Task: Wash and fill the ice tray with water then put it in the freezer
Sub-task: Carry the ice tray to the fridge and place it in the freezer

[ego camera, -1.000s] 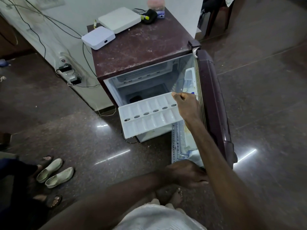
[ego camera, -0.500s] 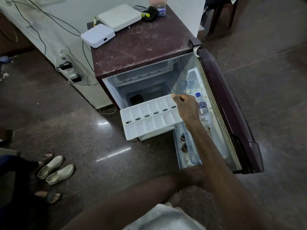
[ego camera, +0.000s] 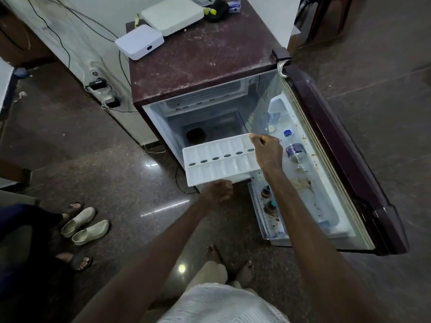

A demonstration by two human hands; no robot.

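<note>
Both arms bare to past the elbow, no sleeves, watch or rings showing on left hand (ego camera: 218, 190) or right hand (ego camera: 268, 152); white textured garment (ego camera: 221, 304); bare feet (ego camera: 243, 272).

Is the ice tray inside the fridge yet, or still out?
Still out. The ice tray is held in front of the open fridge by the right hand and left hand.

The dark floor (ego camera: 116, 173) holds a small fridge (ego camera: 198, 61) and two pale shoes (ego camera: 85, 226). Two white boxes (ego camera: 139, 41) sit on the fridge.
</note>
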